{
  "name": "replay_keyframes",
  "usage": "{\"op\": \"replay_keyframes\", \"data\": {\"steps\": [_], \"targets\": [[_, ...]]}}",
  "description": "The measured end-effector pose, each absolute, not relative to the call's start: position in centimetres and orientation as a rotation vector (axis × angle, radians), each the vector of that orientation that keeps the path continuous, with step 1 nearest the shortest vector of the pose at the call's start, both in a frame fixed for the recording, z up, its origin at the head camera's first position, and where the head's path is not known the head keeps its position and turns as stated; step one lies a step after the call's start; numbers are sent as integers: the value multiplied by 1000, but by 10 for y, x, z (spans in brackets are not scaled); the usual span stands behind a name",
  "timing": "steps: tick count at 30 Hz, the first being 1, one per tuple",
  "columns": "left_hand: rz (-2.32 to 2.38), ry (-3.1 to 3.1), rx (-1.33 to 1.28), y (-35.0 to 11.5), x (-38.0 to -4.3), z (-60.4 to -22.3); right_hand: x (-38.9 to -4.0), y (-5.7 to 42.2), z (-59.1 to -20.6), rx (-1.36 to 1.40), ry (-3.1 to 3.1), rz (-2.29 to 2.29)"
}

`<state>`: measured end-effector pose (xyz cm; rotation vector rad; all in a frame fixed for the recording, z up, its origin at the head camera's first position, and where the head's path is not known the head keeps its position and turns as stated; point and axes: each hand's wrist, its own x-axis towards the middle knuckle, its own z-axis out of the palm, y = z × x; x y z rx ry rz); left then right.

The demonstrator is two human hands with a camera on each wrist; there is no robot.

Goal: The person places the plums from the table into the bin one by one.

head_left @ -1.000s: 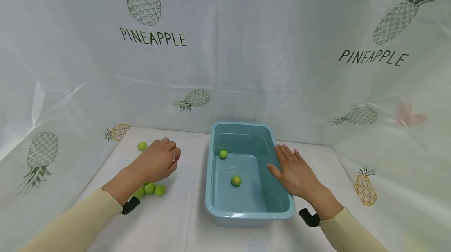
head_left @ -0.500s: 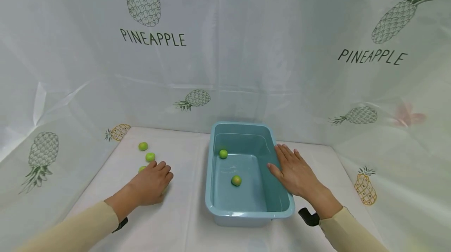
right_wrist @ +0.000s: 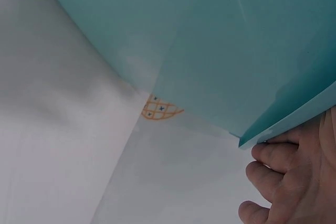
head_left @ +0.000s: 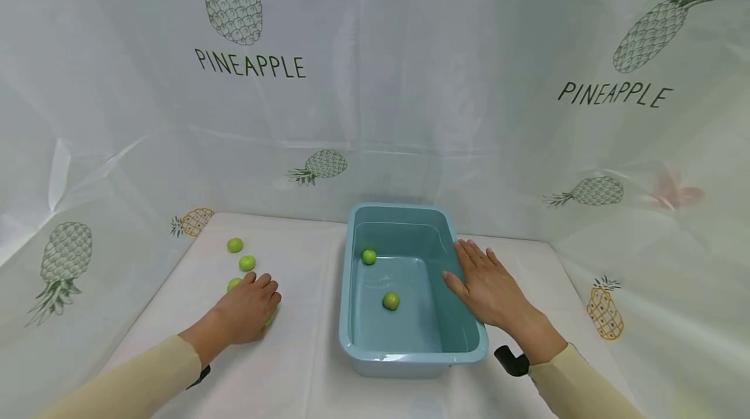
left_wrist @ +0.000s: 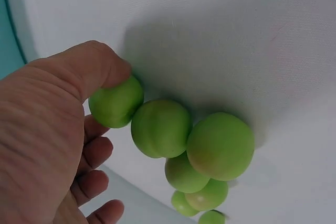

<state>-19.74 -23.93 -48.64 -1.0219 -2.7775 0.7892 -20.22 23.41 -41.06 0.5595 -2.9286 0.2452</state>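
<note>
Left hand pinched an end green fruit on the white tabletop.
A neighbouring fruit touched it, so a snug hold and straight lift seemed best to avoid rolling either. The right hand rested, fingers straight, on the blue tub, likely steadying it.

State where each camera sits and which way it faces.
Head: on the head, facing forward and down at the tub and fruits; left hand, right hand and sleeves show.
Left wrist: on that wrist, facing the fruits up close; the left hand shows at left.
Right wrist: on that wrist, facing the tub; the right hand shows at lower right.
Shared: head and right wrist both show tub and right hand.
</note>
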Motion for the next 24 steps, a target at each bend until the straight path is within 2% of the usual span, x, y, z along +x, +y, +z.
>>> {"op": "replay_keyframes", "data": {"steps": [10,24], "targets": [[631,-2577,-1041,-242,-216,-489,-202,232,-410,549,-2927,200],[402,-2557,-839,-239,-264,-463,-202,234,-410,566,-2907,158]]}}
